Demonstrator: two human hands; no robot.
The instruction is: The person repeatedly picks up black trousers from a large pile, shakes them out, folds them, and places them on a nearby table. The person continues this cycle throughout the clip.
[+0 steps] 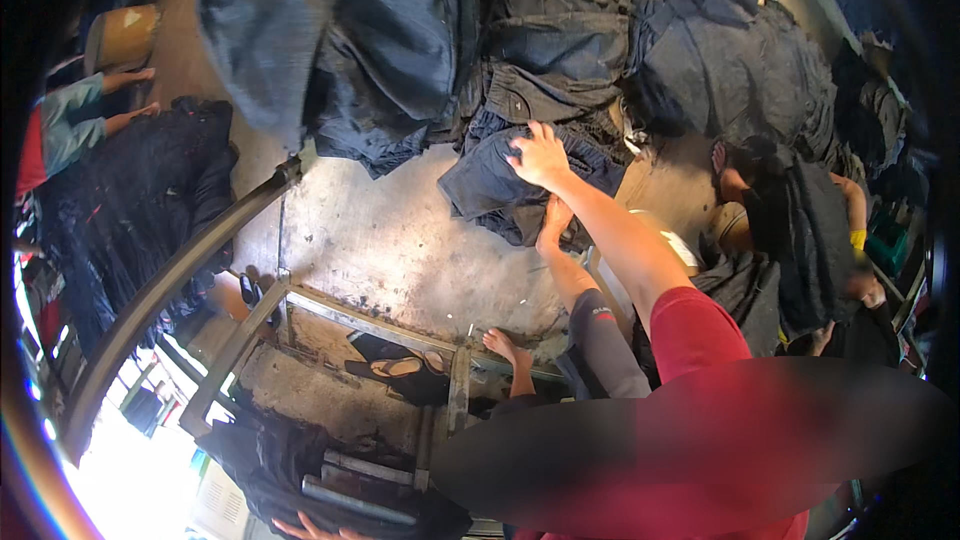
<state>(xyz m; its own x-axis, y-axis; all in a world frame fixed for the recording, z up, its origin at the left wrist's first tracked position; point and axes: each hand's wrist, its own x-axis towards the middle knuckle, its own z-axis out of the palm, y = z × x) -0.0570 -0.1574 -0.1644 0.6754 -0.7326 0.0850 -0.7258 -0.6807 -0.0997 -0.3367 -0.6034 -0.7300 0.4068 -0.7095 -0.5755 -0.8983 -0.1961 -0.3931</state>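
My right hand [541,155], reaching out from a red sleeve, lies on a folded dark pair of trousers [480,180]. Its fingers are apart and bent, pressing on the cloth without visibly gripping it. Just below it, a bare limb [565,265] with a grey covering touches the same cloth. Its end is partly hidden, and I cannot tell whether it is a hand or a foot. At the lower left edge, some fingers [310,528] rest on dark cloth [270,460]; whose they are cannot be told.
Large heaps of dark trousers [350,30] lie along the far side of the worn tabletop [370,220]. Metal rails [180,290] run at the left and front. A bare foot [505,348] is by the front edge. Other people sit at left [75,125] and right [850,205] beside dark clothes.
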